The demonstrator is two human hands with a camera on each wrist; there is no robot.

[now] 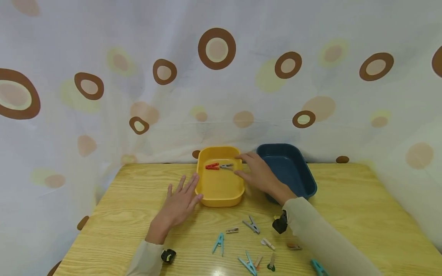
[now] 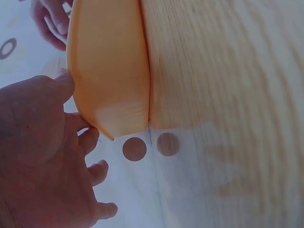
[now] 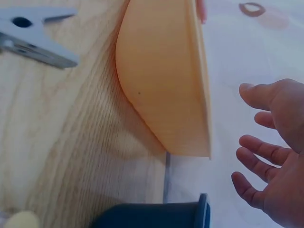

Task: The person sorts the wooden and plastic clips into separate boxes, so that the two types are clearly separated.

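A yellow tray (image 1: 221, 191) sits at the back middle of the wooden table, with a red clothespin (image 1: 212, 166) and a grey clothespin (image 1: 226, 166) inside. My left hand (image 1: 182, 201) lies flat with straight fingers touching the tray's left rim; the left wrist view shows the left hand (image 2: 47, 156) against the yellow tray (image 2: 111, 66). My right hand (image 1: 257, 172) hovers open over the tray's right rim, holding nothing. In the right wrist view the right hand (image 3: 273, 152) is spread beside the yellow tray (image 3: 161, 80).
A dark blue tray (image 1: 293, 172) stands right of the yellow one. Several loose clothespins, teal (image 1: 218, 243), grey (image 1: 251, 225) and others, lie along the near table edge. A patterned curtain hangs behind the table.
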